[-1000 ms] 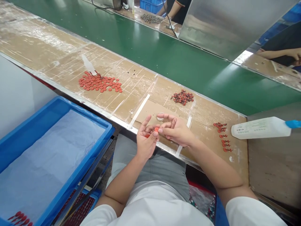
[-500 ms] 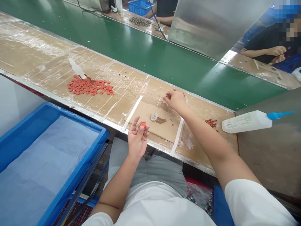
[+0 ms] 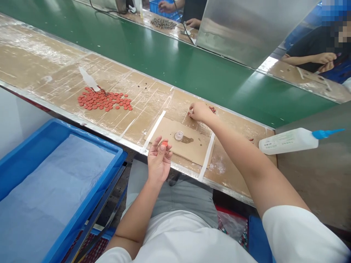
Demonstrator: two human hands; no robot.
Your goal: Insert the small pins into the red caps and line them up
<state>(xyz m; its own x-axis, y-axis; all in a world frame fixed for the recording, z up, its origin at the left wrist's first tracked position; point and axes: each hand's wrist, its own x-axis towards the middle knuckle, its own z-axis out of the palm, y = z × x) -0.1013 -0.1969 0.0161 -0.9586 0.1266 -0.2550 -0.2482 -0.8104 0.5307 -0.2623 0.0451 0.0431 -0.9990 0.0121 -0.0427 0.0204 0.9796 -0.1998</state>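
Note:
My left hand [image 3: 159, 160] is closed in a pinch on a small round orange-red disc [image 3: 165, 143] with dark spots on its face, just in front of the table's edge. Over the far part of the table my right hand [image 3: 201, 111] points down, its fingertips pinched round a tiny reddish piece too small to make out. Beside that hand lies a little pile of small red pieces [image 3: 212, 109]. A small clear cup [image 3: 179, 136] sits between my hands on a cardboard sheet [image 3: 164, 128], beside a dark wet stain.
Many flat red discs [image 3: 104, 100] are spread at the left, a white plastic bottle-shaped piece [image 3: 88, 78] among them. A white bottle with blue nozzle [image 3: 287, 141] lies at the right. A blue tray [image 3: 117, 153] stands left. Beyond the green belt [image 3: 164, 47], two people work.
My right hand has shifted slightly left, uncovering the small red pile behind it. My forearm now hides most of the red pieces near the bottle. The left hand keeps its disc.

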